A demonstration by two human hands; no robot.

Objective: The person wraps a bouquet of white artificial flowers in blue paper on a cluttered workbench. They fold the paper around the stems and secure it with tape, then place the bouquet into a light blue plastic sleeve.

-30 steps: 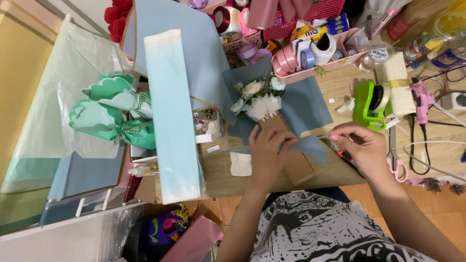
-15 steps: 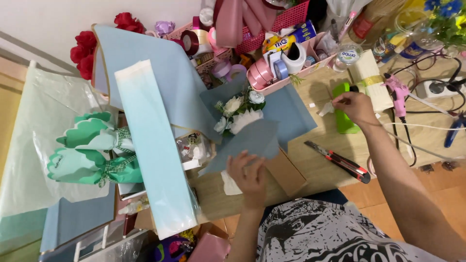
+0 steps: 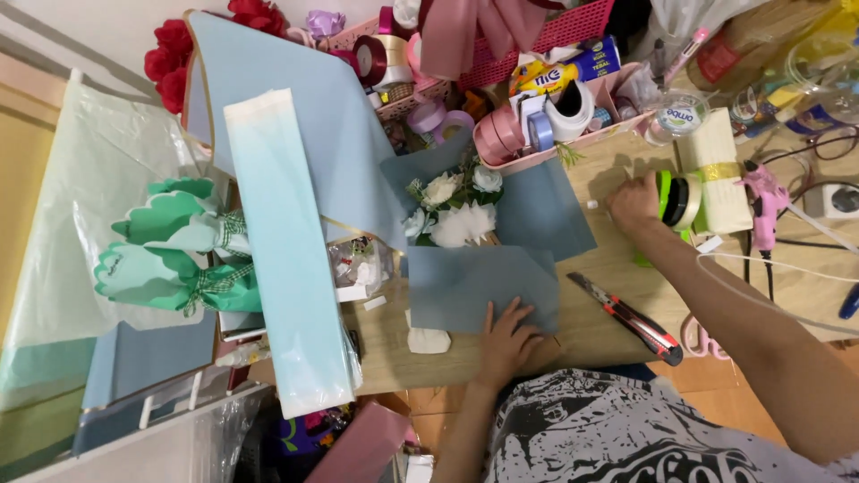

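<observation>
The left hand (image 3: 508, 344) lies flat, fingers spread, pressing down the folded sheet of dusty blue wrapping paper (image 3: 479, 286) near the front edge of the light wooden table (image 3: 608, 268). The paper wraps a small bunch of white artificial flowers (image 3: 452, 210), whose heads point toward the back of the table. A small white scrap of paper (image 3: 428, 340) rests just beside the left hand, at the front edge.

The right hand (image 3: 633, 201) is stretched out well apart from the left, its fingers curled against the green tape dispenser with its roll of clear tape (image 3: 677, 201) toward the right side of the table; whether it actually grips the tape cannot be told. A cream pleated block tied with a yellow band (image 3: 720, 174) stands just beyond the dispenser, and a pink glue gun (image 3: 765, 201) lies beside that.

Between the two hands, a red and black utility knife (image 3: 626, 317) lies at a slant on the bare wood. A pink plastic tray of ribbon rolls (image 3: 537, 130) sits at the back edge, and tall pale blue paper sheets (image 3: 295, 259) lean at the left edge
</observation>
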